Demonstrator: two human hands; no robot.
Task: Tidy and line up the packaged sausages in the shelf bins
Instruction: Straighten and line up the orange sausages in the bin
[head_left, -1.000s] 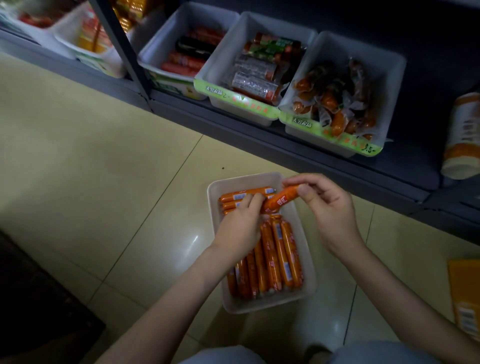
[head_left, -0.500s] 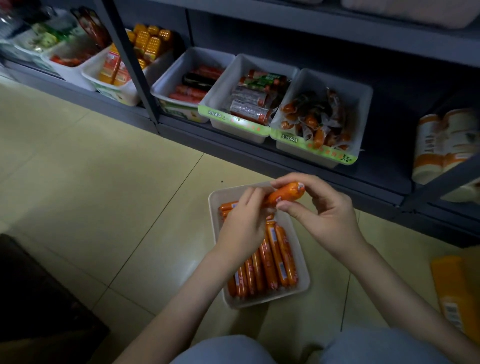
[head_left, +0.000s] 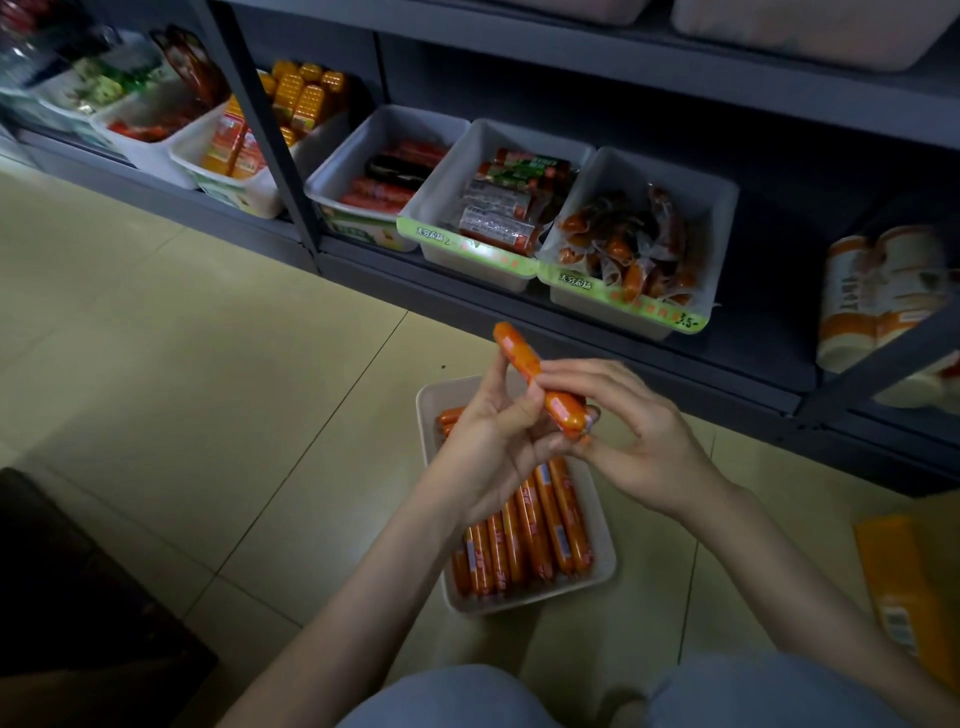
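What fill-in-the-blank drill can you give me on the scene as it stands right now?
The left hand and right hand together hold ____ sausage.
The white tray below the hands rests on the ____.
The sausages lying in the tray are ____ in colour.
Missing words: one; floor; orange.
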